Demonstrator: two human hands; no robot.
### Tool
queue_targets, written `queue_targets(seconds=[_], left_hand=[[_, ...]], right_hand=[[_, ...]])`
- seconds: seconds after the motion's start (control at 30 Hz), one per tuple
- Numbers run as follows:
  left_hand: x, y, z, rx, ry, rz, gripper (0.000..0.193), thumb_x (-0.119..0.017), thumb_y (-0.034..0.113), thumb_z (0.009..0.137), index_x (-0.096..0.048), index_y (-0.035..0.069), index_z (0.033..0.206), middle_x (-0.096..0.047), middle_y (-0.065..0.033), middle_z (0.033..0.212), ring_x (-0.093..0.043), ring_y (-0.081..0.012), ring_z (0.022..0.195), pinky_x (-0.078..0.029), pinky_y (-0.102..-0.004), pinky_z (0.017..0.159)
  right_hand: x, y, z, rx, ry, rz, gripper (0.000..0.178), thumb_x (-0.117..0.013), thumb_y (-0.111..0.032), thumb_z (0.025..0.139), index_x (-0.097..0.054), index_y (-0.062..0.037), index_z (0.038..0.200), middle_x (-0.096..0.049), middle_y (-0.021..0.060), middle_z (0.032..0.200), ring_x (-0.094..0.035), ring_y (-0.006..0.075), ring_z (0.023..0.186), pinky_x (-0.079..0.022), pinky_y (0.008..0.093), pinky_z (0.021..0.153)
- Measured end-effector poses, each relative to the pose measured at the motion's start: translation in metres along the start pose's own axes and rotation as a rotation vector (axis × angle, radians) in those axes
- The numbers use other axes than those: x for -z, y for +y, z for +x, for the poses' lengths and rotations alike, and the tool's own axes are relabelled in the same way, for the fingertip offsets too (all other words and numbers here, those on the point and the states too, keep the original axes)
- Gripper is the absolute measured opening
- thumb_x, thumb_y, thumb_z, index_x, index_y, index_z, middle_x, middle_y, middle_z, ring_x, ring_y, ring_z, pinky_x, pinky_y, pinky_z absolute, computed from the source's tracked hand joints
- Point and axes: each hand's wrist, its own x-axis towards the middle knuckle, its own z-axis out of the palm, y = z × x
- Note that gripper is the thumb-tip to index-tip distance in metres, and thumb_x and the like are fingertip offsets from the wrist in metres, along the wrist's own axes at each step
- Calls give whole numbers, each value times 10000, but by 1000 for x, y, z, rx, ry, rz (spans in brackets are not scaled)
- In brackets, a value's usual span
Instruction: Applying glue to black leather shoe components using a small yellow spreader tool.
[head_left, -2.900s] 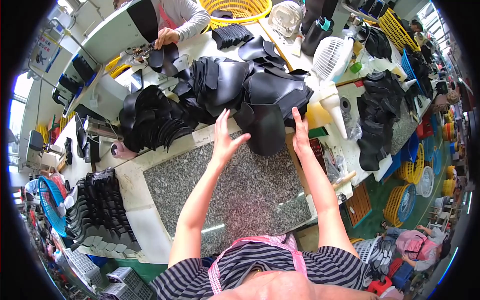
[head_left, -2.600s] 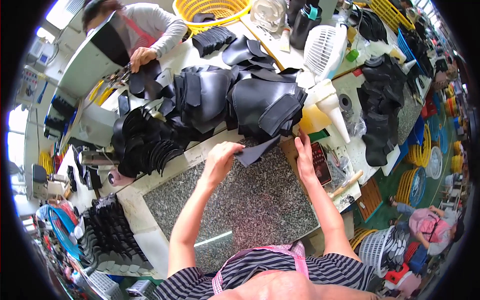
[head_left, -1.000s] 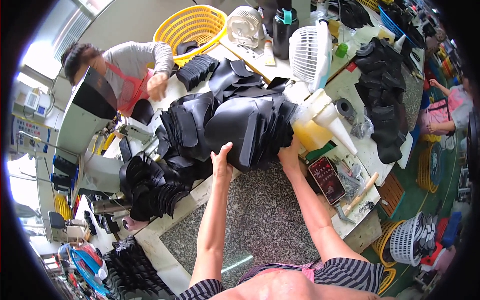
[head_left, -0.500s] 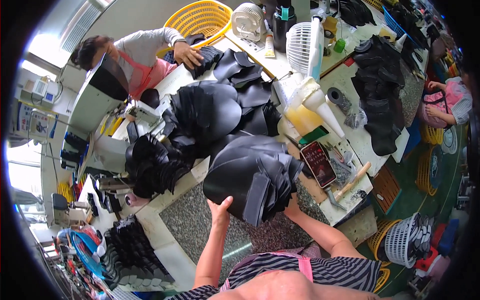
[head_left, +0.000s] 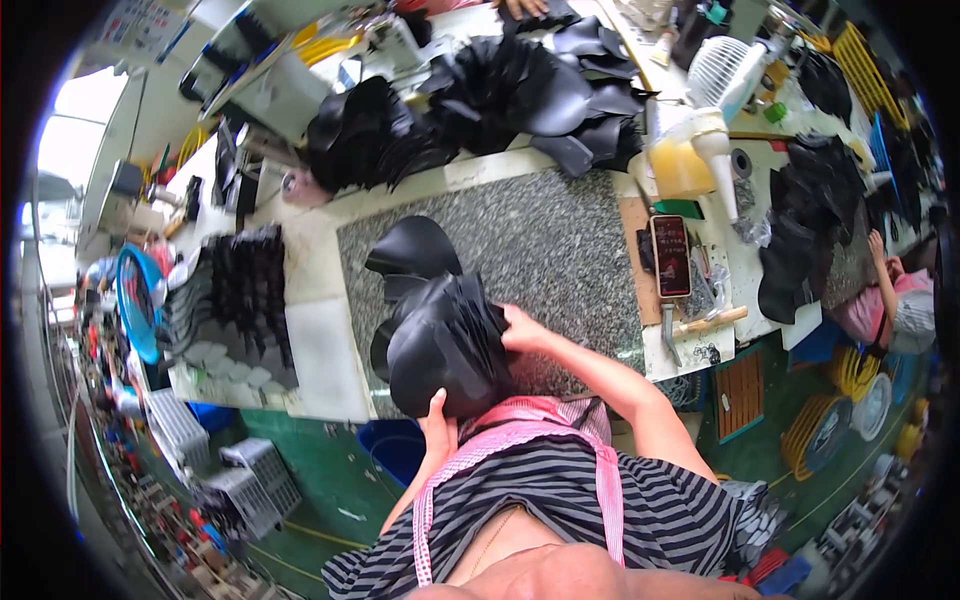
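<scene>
A thick bundle of black leather-like cut pieces [head_left: 440, 345] is held between my two hands at the near edge of the work table, above a speckled stone slab [head_left: 570, 250]. My left hand [head_left: 437, 425] grips its lower left edge, thumb on top. On the bundle's right side my right hand [head_left: 520, 330] is closed around the edges, its fingertips partly hidden. A curved black piece [head_left: 415, 248] fans out on the slab just beyond the bundle. Farther back lies a large pile of similar black pieces [head_left: 545, 95].
Right of the slab lie a phone [head_left: 670, 257], a hammer [head_left: 705, 322] and a glue container [head_left: 682, 165] by a white fan [head_left: 720, 72]. Stacked black pieces [head_left: 250, 290] stand on the left. Another person's hand [head_left: 522, 8] shows at the far edge.
The bundle has come toward me and to the left, off the far pile and over the near slab, with both hands still on it. My view has turned and shifted too.
</scene>
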Motion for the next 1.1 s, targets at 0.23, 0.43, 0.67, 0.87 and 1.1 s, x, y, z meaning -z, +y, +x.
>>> queue_targets(seconds=[0.23,0.43,0.67,0.87,1.1], left_hand=[[-31,17,-7,-26,130,100,680,-777,216,838,-413,141,1408,-521,-25,1321,-519,-187,1175,-449,-367,964],[-13,19,13,-408,482,730,1081,-877,311,703,-194,141,1524,-323,-214,1415,-370,-350,1277,-328,-472,1064],[-67,85,22,-732,8,1724,1096,-845,208,610,-267,229,1541,-235,-147,1586,-155,-345,1487,-136,-620,1147],[-128,141,62,-401,-407,1954,1337,-929,266,490,-128,352,1557,-227,-208,1582,-222,-391,1463,-187,-701,1099],[-147,134,148,-363,-516,1648,1024,-929,441,457,-397,296,1319,-231,-186,1522,-193,-389,1458,-268,-756,1014]], right_hand=[[11,-49,-15,105,388,-143,541,-748,-267,825,-554,-83,1295,-640,99,1176,-593,181,1119,-490,348,920],[173,-17,-64,320,1360,-392,674,-760,-149,788,-412,-14,1349,-450,172,1295,-480,289,1156,-399,421,1004],[336,-24,-95,128,1499,-700,996,-895,-438,610,-439,26,1363,-525,257,1319,-461,420,1255,-313,509,1094],[369,-32,-86,93,1392,-742,765,-887,-372,592,-592,-2,1193,-665,183,1154,-629,345,1071,-476,419,944],[357,-54,-100,198,1332,-573,701,-875,-222,614,-561,36,1185,-650,165,1114,-639,293,1025,-480,385,940]])
